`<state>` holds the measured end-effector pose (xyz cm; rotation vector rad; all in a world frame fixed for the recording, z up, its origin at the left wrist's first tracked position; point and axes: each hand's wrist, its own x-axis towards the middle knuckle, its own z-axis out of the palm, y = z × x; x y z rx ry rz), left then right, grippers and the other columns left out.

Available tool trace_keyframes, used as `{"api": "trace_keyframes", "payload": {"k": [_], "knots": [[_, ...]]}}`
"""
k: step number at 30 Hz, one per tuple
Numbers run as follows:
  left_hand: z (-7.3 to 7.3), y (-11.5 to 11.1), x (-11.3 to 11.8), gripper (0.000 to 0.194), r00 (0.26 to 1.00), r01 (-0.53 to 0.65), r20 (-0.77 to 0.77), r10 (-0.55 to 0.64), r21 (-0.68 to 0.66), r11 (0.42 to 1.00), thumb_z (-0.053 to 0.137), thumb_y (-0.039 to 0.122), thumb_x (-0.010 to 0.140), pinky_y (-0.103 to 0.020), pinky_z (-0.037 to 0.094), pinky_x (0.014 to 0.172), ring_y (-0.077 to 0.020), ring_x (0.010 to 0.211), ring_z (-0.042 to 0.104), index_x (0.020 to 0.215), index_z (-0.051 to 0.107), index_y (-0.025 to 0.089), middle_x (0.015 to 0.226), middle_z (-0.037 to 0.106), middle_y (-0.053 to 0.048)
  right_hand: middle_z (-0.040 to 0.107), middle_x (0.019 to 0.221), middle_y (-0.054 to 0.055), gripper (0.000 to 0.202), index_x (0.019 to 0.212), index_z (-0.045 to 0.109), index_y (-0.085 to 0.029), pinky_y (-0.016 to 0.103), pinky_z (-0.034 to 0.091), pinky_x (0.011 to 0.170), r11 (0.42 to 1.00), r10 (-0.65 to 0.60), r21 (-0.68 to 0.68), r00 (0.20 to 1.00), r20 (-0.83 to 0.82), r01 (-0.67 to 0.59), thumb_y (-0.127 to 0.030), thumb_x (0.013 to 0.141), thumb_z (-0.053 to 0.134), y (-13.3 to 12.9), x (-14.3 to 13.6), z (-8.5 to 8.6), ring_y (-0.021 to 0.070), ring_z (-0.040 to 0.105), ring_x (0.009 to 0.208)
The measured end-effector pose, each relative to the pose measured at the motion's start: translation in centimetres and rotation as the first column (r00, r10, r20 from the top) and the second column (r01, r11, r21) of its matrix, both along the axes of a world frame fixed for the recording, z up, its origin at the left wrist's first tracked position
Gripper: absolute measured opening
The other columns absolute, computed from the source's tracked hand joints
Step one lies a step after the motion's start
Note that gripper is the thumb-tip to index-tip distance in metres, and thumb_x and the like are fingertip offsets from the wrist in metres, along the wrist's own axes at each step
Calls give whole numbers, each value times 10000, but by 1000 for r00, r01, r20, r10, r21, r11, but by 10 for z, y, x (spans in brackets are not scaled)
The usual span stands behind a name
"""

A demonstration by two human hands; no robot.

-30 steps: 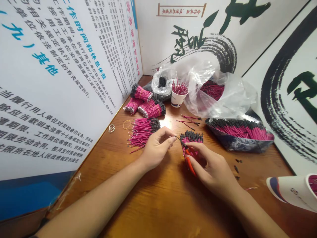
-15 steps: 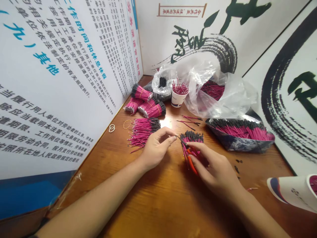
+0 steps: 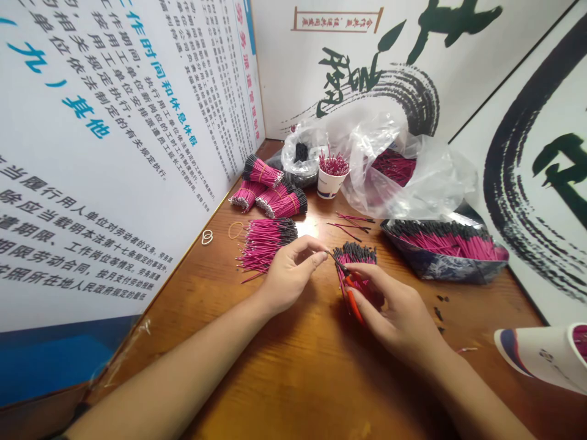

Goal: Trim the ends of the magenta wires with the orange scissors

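Note:
My right hand (image 3: 403, 311) is wrapped round orange-handled pliers (image 3: 353, 300), whose thin dark jaws point up and left. The jaw tips meet the fingertips of my left hand (image 3: 290, 275). There my thumb and forefinger are pinched together; what lies between them is too small to make out. Under and beyond the pliers lies a pile of magenta wires with black ends (image 3: 355, 253), partly hidden by my right hand. Just past my left hand is a flat stack of similar wires (image 3: 263, 241), black ends to the right.
Banded wire bundles (image 3: 275, 192) lie at the back left, near a paper cup of wires (image 3: 332, 177). A clear plastic bag (image 3: 440, 171) and a dark tray of wires (image 3: 422, 269) stand right. Another paper cup (image 3: 536, 354) lies at the right edge. Panels enclose the table (image 3: 275, 379).
The orange handles sit slightly closer together and have shifted a little left. Both hands stay in nearly the same place.

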<state>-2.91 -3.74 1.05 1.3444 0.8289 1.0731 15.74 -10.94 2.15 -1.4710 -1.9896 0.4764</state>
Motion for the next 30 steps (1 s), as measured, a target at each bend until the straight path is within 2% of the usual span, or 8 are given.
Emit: {"api": "trace_keyframes", "payload": {"k": [4,12,20,30], "knots": [[-1,0,0,96,1000,7,6,-7,5,1000,658,263,841,-248,400,661,-118,672,494,822,644,170,720,572,14,756,970,67,252,1178,602,-193,252,549,702,1000,9,7,1000,-6,-9,-233,937,538,0,0,0,176,722,791],[-1,0,0,83,1000,7,9,-7,5,1000,645,244,846,-247,413,695,-119,715,521,829,650,163,771,603,1,756,893,53,264,1189,597,-203,251,526,597,1000,3,-10,999,36,-3,-224,942,504,-1,2,4,173,709,696],[0,1,0,87,1000,-6,8,6,-16,1000,654,252,834,-250,428,700,-123,703,521,822,645,167,735,582,10,750,941,43,253,1187,585,-219,259,540,702,999,3,-34,1000,-28,-4,-237,939,538,0,1,-1,176,716,782],[0,0,0,62,1000,-4,-6,4,14,1000,642,226,840,-258,433,761,-143,785,548,832,652,165,802,620,-11,742,946,47,263,1200,584,-213,259,534,699,1000,8,-29,1000,-28,-9,-232,940,545,-2,1,1,174,703,774]]}}
